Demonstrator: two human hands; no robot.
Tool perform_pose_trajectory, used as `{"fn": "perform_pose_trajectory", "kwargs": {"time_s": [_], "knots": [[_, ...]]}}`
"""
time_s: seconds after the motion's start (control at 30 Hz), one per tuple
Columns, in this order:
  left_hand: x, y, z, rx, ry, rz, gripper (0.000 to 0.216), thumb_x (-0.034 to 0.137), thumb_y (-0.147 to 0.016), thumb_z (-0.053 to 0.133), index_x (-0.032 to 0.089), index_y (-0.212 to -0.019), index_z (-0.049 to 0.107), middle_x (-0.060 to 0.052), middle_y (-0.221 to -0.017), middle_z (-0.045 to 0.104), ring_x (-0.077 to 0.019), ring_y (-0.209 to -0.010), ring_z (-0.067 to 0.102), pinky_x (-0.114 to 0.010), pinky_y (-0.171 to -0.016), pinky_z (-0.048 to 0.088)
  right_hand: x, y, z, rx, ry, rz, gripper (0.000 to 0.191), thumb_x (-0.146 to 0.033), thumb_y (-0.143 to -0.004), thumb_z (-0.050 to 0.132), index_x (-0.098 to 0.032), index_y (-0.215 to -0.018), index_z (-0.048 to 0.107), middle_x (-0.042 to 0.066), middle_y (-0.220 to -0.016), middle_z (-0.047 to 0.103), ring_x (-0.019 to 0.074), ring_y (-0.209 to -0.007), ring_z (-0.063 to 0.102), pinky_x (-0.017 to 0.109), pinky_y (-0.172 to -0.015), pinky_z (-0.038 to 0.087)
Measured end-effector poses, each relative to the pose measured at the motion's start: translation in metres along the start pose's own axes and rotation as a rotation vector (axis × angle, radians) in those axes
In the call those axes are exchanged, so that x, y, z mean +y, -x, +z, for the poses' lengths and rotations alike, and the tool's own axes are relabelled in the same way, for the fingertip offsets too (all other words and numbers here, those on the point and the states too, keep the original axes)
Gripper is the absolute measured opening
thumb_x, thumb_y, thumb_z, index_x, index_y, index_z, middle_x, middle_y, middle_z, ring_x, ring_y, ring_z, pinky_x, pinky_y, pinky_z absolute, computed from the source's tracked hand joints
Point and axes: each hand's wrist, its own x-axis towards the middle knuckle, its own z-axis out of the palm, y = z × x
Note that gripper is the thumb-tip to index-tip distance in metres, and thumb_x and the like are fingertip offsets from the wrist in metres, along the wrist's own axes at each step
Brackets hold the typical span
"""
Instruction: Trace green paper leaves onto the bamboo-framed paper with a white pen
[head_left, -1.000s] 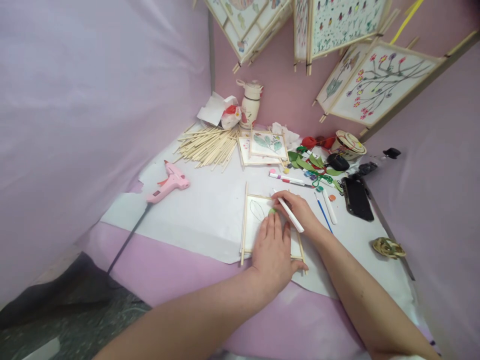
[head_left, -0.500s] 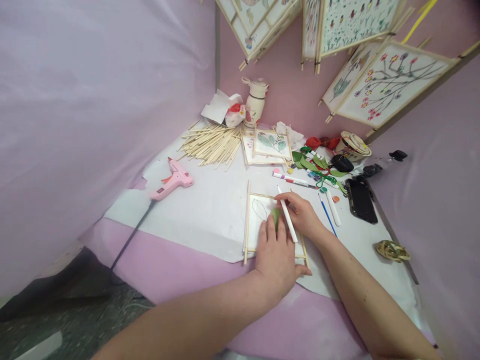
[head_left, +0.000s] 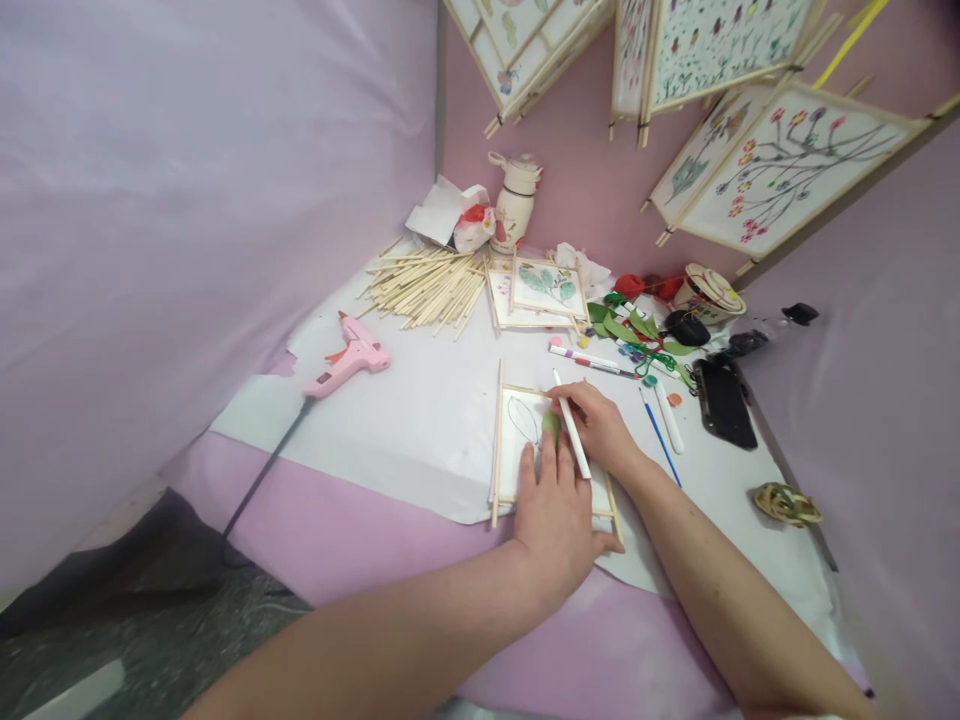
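A small paper panel [head_left: 520,450] framed with wooden sticks lies on the white sheet, with a leaf outline drawn on it. My left hand [head_left: 555,520] rests flat on the panel, fingers stretched out. A small green leaf shape [head_left: 551,424] sits at its fingertips. My right hand [head_left: 600,430] is closed round a white pen [head_left: 571,437], whose tip points at the panel beside the green shape.
A pink glue gun [head_left: 349,355] with a dark cord lies at the left. A pile of wooden sticks [head_left: 427,285], finished leaf panels [head_left: 546,290], markers [head_left: 589,360], green cut-outs, a black phone [head_left: 724,400] and a jar [head_left: 516,200] crowd the back. Painted panels [head_left: 780,165] hang overhead.
The view has shifted slightly, so everything sits a little to the right. My right hand turned the pen more upright over the panel. My left hand stays flat on it.
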Motion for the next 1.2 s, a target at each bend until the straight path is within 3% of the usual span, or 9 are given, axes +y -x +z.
{"fn": "perform_pose_trajectory", "kwargs": {"time_s": [0.43, 0.63, 0.83, 1.2], "knots": [[-0.003, -0.001, -0.004, -0.009, 0.032, 0.007, 0.084, 0.074, -0.081, 0.037, 0.016, -0.141, 0.044, -0.016, -0.153, 0.028, -0.0342, -0.145, 0.009, -0.053, -0.116, 0.011, 0.002, 0.000, 0.004, -0.032, 0.050, -0.018, 0.018, -0.015, -0.085, 0.054, -0.023, -0.100, 0.062, 0.005, -0.094, 0.067, 0.0204, -0.089, 0.059, 0.035, -0.079, 0.048], [0.009, 0.018, 0.003, -0.016, 0.066, 0.046, 0.095, 0.076, -0.074, 0.048, 0.014, -0.145, 0.037, -0.020, -0.152, 0.030, -0.0336, -0.144, 0.016, -0.047, -0.117, 0.016, 0.000, 0.000, 0.003, -0.019, 0.027, -0.002, 0.017, -0.015, -0.086, 0.054, -0.023, -0.099, 0.062, 0.005, -0.093, 0.068, 0.0202, -0.088, 0.060, 0.035, -0.079, 0.048], [0.016, 0.030, 0.015, 0.033, 0.047, 0.082, 0.095, 0.076, -0.072, 0.051, 0.017, -0.145, 0.036, -0.016, -0.151, 0.034, -0.0369, -0.143, 0.015, -0.051, -0.116, 0.017, 0.000, 0.000, 0.003, -0.009, 0.026, -0.005, 0.017, -0.013, -0.086, 0.053, -0.023, -0.098, 0.061, 0.005, -0.093, 0.068, 0.0202, -0.088, 0.059, 0.034, -0.079, 0.047], [0.016, 0.033, 0.014, 0.025, 0.035, 0.112, 0.093, 0.077, -0.075, 0.045, 0.018, -0.146, 0.034, -0.014, -0.152, 0.032, -0.0361, -0.144, 0.011, -0.054, -0.116, 0.014, -0.004, 0.000, 0.001, 0.097, 0.023, -0.050, 0.017, -0.014, -0.087, 0.051, -0.022, -0.097, 0.062, 0.005, -0.089, 0.067, 0.0196, -0.085, 0.058, 0.034, -0.076, 0.047]]}}
